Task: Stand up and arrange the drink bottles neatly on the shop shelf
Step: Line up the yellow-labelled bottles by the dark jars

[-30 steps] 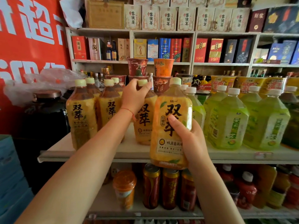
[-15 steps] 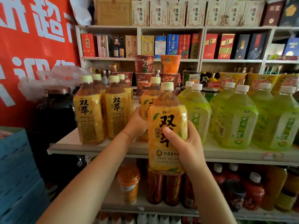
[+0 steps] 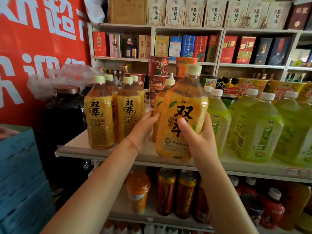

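The head view showed the right hand [image 3: 200, 142] wrapped around the lower body of an amber tea bottle [image 3: 182, 115], thumb pressed across the yellow label and fingers curled behind, a grip low on the bottle that probably steadied its weight while it was set down. The bottle tilted slightly to the right, its base at the front edge of the shop shelf [image 3: 104, 153], apparently touching or just above it; I could not tell which. The left hand [image 3: 145, 127] reached past it, fingers laid against the side of a second amber bottle [image 3: 160, 105] standing behind, seemingly to nudge or hold it in line; whether the fingers curled round it was hidden. To the left stood a tidy group of matching amber bottles [image 3: 99, 114], upright and close together, so the gap between them and the green tea bottles [image 3: 253, 125] on the right looked like the slot being filled. The amber bottles were clear plastic with rounded shoulders, narrow necks, pale ribbed caps and glossy shrink labels with bold black characters; the green ones were squarer and broader with white caps. The shelf was a flat, pale, matte board. Below it stood shiny metal cans [image 3: 175, 193] and an orange-lidded jar [image 3: 137, 191].
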